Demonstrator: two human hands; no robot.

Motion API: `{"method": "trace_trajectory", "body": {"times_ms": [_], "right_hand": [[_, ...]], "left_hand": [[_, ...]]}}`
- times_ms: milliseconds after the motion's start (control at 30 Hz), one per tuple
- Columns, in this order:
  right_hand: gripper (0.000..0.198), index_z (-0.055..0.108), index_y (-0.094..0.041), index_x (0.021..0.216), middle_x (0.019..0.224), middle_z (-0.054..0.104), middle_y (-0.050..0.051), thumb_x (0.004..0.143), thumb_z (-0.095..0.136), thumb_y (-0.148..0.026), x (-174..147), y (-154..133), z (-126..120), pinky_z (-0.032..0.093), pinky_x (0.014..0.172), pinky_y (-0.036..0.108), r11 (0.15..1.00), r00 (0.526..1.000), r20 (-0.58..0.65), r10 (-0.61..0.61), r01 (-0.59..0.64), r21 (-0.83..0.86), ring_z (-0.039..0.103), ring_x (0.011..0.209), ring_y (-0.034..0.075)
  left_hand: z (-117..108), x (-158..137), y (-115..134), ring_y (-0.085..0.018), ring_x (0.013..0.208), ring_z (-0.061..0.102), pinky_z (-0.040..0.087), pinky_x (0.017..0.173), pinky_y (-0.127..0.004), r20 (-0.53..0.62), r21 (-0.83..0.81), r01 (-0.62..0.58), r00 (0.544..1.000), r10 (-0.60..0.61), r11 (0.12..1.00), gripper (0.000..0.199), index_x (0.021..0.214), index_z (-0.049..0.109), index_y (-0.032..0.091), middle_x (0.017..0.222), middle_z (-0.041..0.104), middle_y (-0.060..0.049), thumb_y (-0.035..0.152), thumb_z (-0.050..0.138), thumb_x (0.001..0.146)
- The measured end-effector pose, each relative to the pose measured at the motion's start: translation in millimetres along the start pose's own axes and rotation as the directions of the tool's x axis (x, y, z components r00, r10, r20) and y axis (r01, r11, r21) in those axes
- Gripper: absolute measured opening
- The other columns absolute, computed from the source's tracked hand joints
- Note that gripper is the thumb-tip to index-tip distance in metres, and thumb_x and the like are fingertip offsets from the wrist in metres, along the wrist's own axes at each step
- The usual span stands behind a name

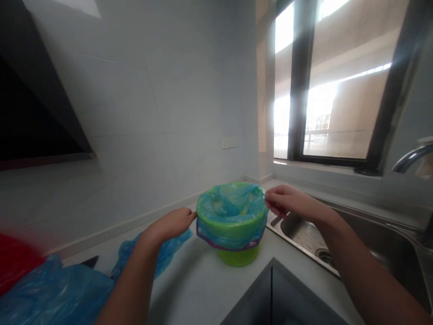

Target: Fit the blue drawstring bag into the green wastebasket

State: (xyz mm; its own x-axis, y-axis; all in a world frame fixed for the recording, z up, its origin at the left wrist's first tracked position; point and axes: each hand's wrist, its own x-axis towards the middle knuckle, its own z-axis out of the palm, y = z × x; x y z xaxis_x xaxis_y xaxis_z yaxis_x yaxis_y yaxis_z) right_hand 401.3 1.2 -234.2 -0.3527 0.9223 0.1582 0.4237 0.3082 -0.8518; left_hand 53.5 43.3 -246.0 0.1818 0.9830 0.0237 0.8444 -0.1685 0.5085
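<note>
Setting: a kitchen counter (203,284) in pale grey, seen from above the person's own arms, with a tiled wall behind and a bright window (338,90) to the right.
Main object: a small green basket (238,256) stands on the counter near its inner corner, just beside the steel sink (341,243).
Liner: a thin blue plastic bag (230,216) is tucked into the basket, its edge folded down over the rim and hanging partway down the outside wall.
Left hand: the left hand (171,224) is closed in a pinch on the bag's edge at the left side of the rim.
Right hand: the right hand (287,201) is closed in a pinch on the bag's edge at the right side of the rim, fingers curled.
Doing it well: in my judgement, both sides want even, gentle tension so the film seats all round the rim without tearing or tipping the light basket.
Nearby: more blue plastic bags (54,293) lie crumpled on the counter at lower left, beside a blurred red object (13,262).
Far right: a curved tap (411,158) rises over the sink.
</note>
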Motion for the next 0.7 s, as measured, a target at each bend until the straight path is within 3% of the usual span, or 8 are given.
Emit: {"method": "trace_trajectory", "body": {"times_ms": [67, 100, 133, 200, 267, 333, 567, 700], "right_hand": [[0.022, 0.055, -0.018, 0.069, 0.056, 0.052, -0.001, 0.088, 0.048, -0.027, 28, 27, -11, 0.037, 0.046, 0.022, 0.989, 0.92, -0.376, 0.11, -0.064, 0.134, 0.046, 0.045, 0.01], [0.018, 0.058, -0.017, 0.075, 0.063, 0.057, 0.001, 0.087, 0.05, -0.027, 41, 43, -11, 0.039, 0.047, 0.021, 0.973, 0.879, -0.434, 0.199, -0.126, 0.192, 0.048, 0.048, 0.009], [0.016, 0.058, -0.018, 0.078, 0.068, 0.06, 0.001, 0.087, 0.052, -0.03, 52, 57, -8, 0.04, 0.049, 0.021, 0.952, 0.857, -0.429, 0.286, -0.201, 0.232, 0.052, 0.052, 0.01], [0.022, 0.057, -0.019, 0.078, 0.071, 0.063, 0.003, 0.084, 0.058, -0.04, 67, 82, 2, 0.045, 0.052, 0.022, 0.921, 0.887, -0.3, 0.35, -0.268, 0.281, 0.057, 0.059, 0.013], [0.027, 0.055, -0.02, 0.077, 0.068, 0.062, 0.001, 0.081, 0.062, -0.046, 74, 97, 11, 0.047, 0.053, 0.022, 0.853, 0.913, -0.076, 0.402, -0.343, 0.394, 0.056, 0.059, 0.013], [0.026, 0.055, -0.02, 0.076, 0.065, 0.061, 0.0, 0.079, 0.065, -0.044, 75, 102, 16, 0.045, 0.051, 0.02, 0.799, 0.913, 0.001, 0.408, -0.357, 0.483, 0.054, 0.056, 0.011], [0.015, 0.051, -0.017, 0.069, 0.059, 0.055, -0.002, 0.081, 0.061, -0.019, 76, 92, 8, 0.045, 0.046, 0.017, 0.749, 0.921, -0.113, 0.373, -0.227, 0.622, 0.049, 0.047, 0.007], [0.025, 0.043, -0.02, 0.064, 0.049, 0.045, -0.005, 0.087, 0.054, -0.019, 75, 83, 7, 0.04, 0.04, 0.016, 0.714, 0.914, -0.15, 0.377, -0.184, 0.675, 0.039, 0.04, 0.005]], "left_hand": [[2, 8, -3, -0.03, 0.077, 0.069, 0.052, 0.064, -0.036, 0.194, -0.155, 0.08, 0.98, -0.049, 0.985, 0.036, 0.077, 0.068, 0.018, 0.09, 0.073, -0.016, 0.05, 0.051, 0.077], [5, 12, -4, -0.03, 0.077, 0.07, 0.052, 0.064, -0.036, 0.258, -0.228, 0.116, 0.965, -0.055, 0.967, 0.034, 0.078, 0.069, 0.018, 0.09, 0.073, -0.016, 0.048, 0.052, 0.075], [8, 14, -5, -0.03, 0.076, 0.07, 0.053, 0.064, -0.035, 0.301, -0.276, 0.139, 0.952, -0.052, 0.951, 0.031, 0.077, 0.068, 0.018, 0.089, 0.073, -0.016, 0.046, 0.054, 0.072], [14, 19, -8, -0.028, 0.071, 0.069, 0.052, 0.062, -0.034, 0.317, -0.323, 0.15, 0.947, -0.042, 0.934, 0.025, 0.072, 0.067, 0.018, 0.083, 0.073, -0.015, 0.039, 0.057, 0.066], [19, 24, -10, -0.025, 0.066, 0.066, 0.052, 0.06, -0.032, 0.241, -0.357, 0.136, 0.969, -0.049, 0.924, 0.021, 0.07, 0.066, 0.018, 0.075, 0.071, -0.012, 0.035, 0.058, 0.061], [20, 29, -13, -0.022, 0.062, 0.063, 0.051, 0.059, -0.031, 0.122, -0.388, 0.115, 0.99, -0.073, 0.914, 0.02, 0.069, 0.065, 0.017, 0.07, 0.068, -0.008, 0.035, 0.059, 0.061], [16, 50, -26, -0.019, 0.051, 0.055, 0.048, 0.051, -0.03, -0.218, -0.553, 0.077, 0.948, -0.233, 0.83, 0.029, 0.068, 0.061, 0.016, 0.056, 0.056, -0.003, 0.045, 0.06, 0.068], [15, 50, -20, -0.022, 0.054, 0.059, 0.044, 0.046, -0.029, -0.267, -0.577, 0.069, 0.926, -0.268, 0.814, 0.031, 0.069, 0.063, 0.016, 0.06, 0.061, -0.005, 0.046, 0.061, 0.069]]}}
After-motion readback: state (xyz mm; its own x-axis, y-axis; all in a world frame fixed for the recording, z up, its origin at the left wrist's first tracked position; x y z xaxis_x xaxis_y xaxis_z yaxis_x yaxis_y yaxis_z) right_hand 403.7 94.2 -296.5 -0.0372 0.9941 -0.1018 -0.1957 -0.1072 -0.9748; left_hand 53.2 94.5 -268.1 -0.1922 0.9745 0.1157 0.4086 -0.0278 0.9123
